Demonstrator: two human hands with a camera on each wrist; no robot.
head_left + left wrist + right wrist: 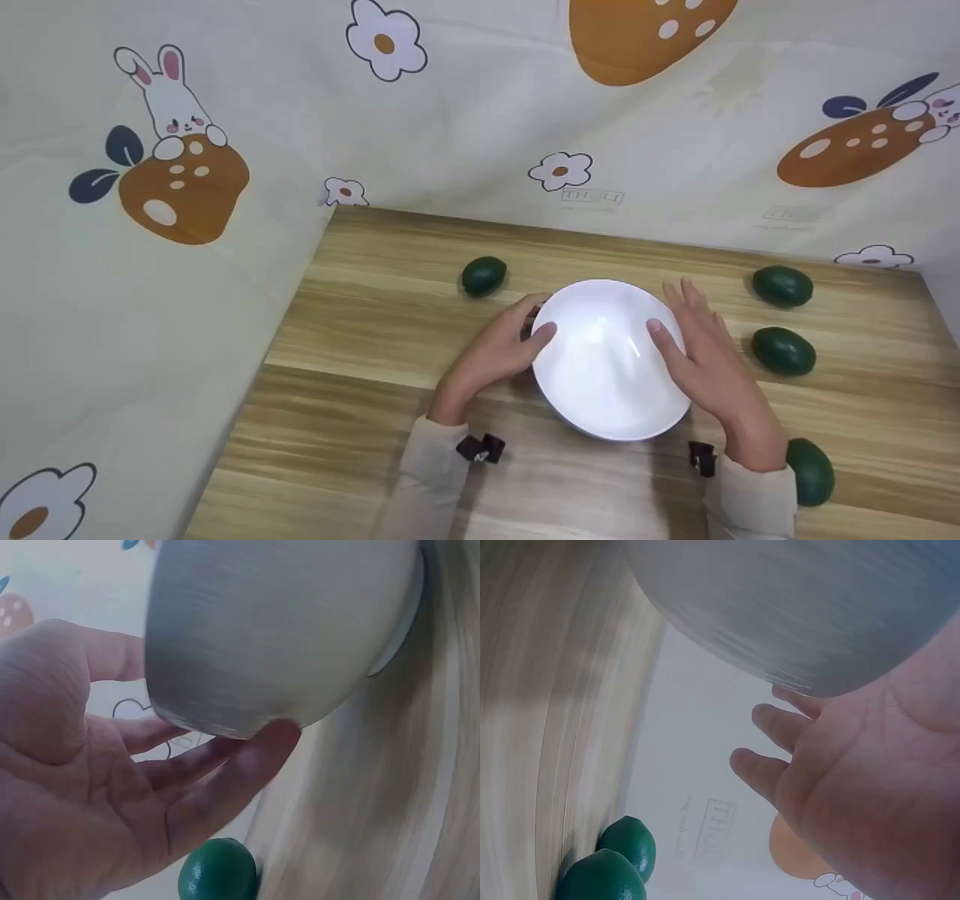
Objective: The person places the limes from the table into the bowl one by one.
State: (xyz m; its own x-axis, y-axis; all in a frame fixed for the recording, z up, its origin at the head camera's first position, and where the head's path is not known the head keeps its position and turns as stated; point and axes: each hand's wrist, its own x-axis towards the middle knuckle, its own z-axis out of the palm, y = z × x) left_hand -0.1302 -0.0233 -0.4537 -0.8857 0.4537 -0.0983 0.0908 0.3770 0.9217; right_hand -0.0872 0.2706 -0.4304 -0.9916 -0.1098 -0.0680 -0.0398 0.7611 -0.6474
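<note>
A white bowl (pixel 611 364), its glossy inside facing up, is between my two hands. My left hand (pixel 495 349) grips its left side, with the thumb over the rim and the fingers against the outer wall. On the other side, my right hand (pixel 705 360) touches the bowl with its thumb over the rim and its fingers straight, pointing away. The right wrist view shows these fingertips (pixel 754 765) apart from the bowl's wall (pixel 802 615). In the left wrist view the bowl's outside (pixel 277 637) and part of its foot (pixel 401 630) appear.
Dark green, lemon-shaped fruits lie on the wooden table (pixel 337 435): one (pixel 484 276) behind my left hand, two (pixel 782 286) (pixel 784 351) at the right, another (pixel 810 472) beside my right sleeve. A printed cloth (pixel 465 127) stands behind and left.
</note>
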